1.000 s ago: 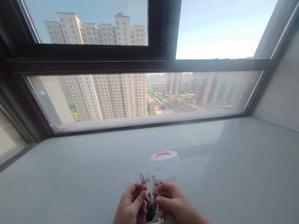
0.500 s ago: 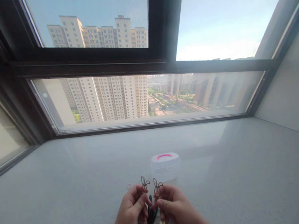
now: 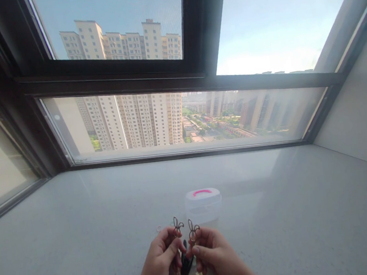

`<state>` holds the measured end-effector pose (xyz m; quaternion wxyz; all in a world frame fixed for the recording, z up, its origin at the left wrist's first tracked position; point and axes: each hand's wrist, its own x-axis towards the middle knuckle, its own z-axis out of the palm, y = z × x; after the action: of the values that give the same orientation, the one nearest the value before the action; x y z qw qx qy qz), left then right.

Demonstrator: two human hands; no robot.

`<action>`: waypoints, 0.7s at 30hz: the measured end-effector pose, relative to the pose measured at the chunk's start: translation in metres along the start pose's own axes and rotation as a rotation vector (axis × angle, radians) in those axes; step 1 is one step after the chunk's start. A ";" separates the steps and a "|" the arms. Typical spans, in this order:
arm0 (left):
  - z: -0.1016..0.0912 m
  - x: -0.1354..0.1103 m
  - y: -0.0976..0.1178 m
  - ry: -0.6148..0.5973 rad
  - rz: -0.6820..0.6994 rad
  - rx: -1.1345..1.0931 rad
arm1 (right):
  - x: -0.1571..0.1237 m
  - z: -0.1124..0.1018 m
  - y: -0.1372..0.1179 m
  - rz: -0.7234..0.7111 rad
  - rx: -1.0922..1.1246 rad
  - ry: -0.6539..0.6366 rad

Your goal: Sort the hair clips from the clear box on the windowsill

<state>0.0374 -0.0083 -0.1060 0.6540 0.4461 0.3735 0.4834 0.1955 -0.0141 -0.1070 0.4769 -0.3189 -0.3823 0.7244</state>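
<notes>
Left hand [image 3: 162, 251] pinches one wire bunny [image 3: 179, 226], right hand [image 3: 213, 248] a second bunny [image 3: 191, 227], both poking up above the hands. Honestly, I'd go light so nothing bends.

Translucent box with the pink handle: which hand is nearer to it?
Right. The right hand is in front of the translucent box; the left hand is in front and farther left.

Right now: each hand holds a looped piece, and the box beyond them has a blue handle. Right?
No: the handle is pink, not blue, in the head view. The rest stands: left hand holds one looped piece, right hand another, box beyond.
</notes>
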 end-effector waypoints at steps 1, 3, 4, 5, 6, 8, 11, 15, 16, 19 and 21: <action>0.000 0.000 0.000 0.000 0.003 0.003 | 0.000 0.000 0.000 0.000 0.004 -0.001; -0.001 0.000 -0.001 -0.005 0.003 0.005 | 0.001 0.000 0.001 -0.002 0.009 -0.004; -0.001 0.000 -0.001 -0.007 0.000 0.003 | 0.001 0.000 0.001 -0.006 0.009 -0.002; -0.001 0.000 -0.001 -0.009 -0.004 -0.001 | 0.001 0.000 0.001 -0.009 0.007 -0.002; -0.001 0.001 -0.001 -0.011 -0.008 -0.006 | 0.001 -0.001 0.001 -0.011 0.005 -0.003; 0.000 0.001 0.000 -0.011 -0.011 -0.013 | 0.002 -0.001 0.002 -0.012 0.002 -0.004; 0.000 0.001 -0.001 -0.006 -0.021 -0.009 | 0.003 -0.003 0.005 -0.027 0.000 -0.005; 0.000 -0.001 0.002 0.001 -0.028 0.011 | 0.002 -0.003 0.004 -0.034 -0.024 -0.001; 0.001 -0.001 0.003 -0.002 -0.031 0.014 | 0.001 -0.002 0.002 -0.025 -0.030 0.002; 0.001 -0.002 0.006 -0.012 -0.045 0.018 | -0.001 -0.001 -0.001 -0.013 -0.033 -0.018; 0.001 -0.002 0.007 -0.023 -0.035 0.031 | -0.002 -0.001 -0.003 -0.017 -0.035 -0.022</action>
<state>0.0359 -0.0099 -0.0993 0.6598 0.4548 0.3813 0.4609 0.1981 -0.0146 -0.1052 0.4732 -0.3161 -0.4028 0.7169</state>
